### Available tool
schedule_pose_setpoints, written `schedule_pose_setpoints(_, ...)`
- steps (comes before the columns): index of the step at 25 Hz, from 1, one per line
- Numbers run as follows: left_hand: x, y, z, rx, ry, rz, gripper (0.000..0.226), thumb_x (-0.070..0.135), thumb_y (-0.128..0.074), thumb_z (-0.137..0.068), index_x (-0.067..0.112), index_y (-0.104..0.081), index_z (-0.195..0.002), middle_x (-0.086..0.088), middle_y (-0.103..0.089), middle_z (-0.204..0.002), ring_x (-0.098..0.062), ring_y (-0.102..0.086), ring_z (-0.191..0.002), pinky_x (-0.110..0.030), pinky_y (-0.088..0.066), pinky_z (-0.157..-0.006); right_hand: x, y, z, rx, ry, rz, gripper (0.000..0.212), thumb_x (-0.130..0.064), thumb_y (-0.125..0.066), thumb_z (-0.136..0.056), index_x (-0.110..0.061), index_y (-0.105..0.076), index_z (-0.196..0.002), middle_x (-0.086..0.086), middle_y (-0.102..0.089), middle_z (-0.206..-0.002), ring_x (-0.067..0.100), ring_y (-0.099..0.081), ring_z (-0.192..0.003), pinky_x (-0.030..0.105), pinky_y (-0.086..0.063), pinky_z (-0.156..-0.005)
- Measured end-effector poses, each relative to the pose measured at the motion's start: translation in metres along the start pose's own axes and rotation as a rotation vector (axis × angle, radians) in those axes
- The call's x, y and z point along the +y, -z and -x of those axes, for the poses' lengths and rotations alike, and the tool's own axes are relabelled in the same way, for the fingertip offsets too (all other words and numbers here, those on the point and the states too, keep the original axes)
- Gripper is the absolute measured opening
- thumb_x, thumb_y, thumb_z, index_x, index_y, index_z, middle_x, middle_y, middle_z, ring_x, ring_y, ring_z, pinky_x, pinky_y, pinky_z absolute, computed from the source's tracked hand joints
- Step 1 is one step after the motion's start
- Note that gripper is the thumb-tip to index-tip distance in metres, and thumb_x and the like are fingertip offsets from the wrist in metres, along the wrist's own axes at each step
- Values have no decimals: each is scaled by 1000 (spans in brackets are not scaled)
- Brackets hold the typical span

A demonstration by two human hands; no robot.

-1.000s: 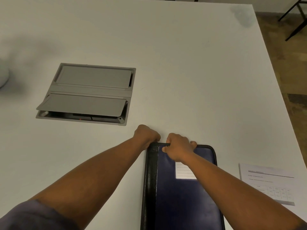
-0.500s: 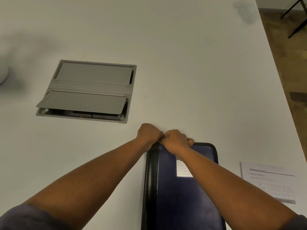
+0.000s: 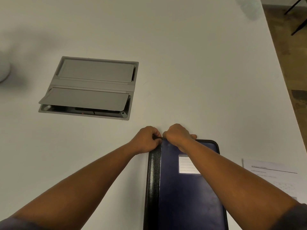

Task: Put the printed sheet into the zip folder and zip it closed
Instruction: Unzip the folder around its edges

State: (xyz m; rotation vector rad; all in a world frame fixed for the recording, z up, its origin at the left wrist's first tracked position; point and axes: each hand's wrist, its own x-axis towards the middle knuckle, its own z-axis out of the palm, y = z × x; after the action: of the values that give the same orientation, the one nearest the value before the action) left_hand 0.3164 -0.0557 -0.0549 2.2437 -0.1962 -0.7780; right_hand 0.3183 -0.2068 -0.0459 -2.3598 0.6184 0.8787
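Observation:
A dark blue zip folder [image 3: 184,193] with a black spine and a white label lies closed on the white table, its far edge towards the table's middle. My left hand [image 3: 147,140] pinches a small dark tab at the folder's far left corner. My right hand [image 3: 178,134] grips the folder's far edge just beside it, fingers curled over the rim. The two hands almost touch. The printed sheet [image 3: 272,176] lies flat on the table to the right of the folder, outside it.
A grey cable hatch [image 3: 93,87] is set into the white table [image 3: 182,63] at the left, its near flap tilted up. A white rounded object [image 3: 3,70] shows at the left edge. The table's right edge borders brown floor with black chair legs [image 3: 297,17].
My right hand slid left along the folder's far edge until it met my left hand at the corner. My left hand stayed at the corner. The sheet has not moved.

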Motion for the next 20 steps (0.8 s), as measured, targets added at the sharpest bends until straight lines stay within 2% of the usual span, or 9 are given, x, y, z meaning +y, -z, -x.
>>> schedule_pose_setpoints(3, -6, 4, -3, -24, 12, 83, 7, 7, -74, -83, 14, -74, -83, 3, -72, -84, -13, -67, -79, -26, -54, -75, -5, 0, -3, -38, -10, -12, 25, -33, -59, -56, -17, -60, -74, 4, -66, -79, 31, -63, -85, 55, -44, -95)
schedule_pose_setpoints(8, -12, 3, -4, -35, 32, 203, 12, 2, -75, -82, 14, -74, -80, 5, -72, -73, -7, -64, -68, -22, -51, -71, -10, 0, -11, -56, -36, -22, 27, -27, -61, -48, -16, -60, -72, 5, -65, -76, 31, -67, -86, 55, -48, -94)
schedule_pose_setpoints(15, -15, 4, -3, -49, 16, 248, 15, 2, -75, -83, 16, -75, -79, 2, -74, -75, -6, -66, -69, -20, -52, -71, 1, 24, 0, 47, -90, 109, 21, -17, -56, -61, -18, -56, -82, 3, -64, -93, 30, -59, -90, 52, -37, -97)
schedule_pose_setpoints(20, -14, 3, -3, -39, 25, 263, 13, 2, -76, -84, 15, -75, -81, 1, -74, -76, -4, -66, -68, -17, -50, -69, 25, 41, -2, 76, -130, 109, 15, -19, -58, -65, -17, -55, -80, 3, -64, -89, 27, -59, -86, 50, -35, -94)
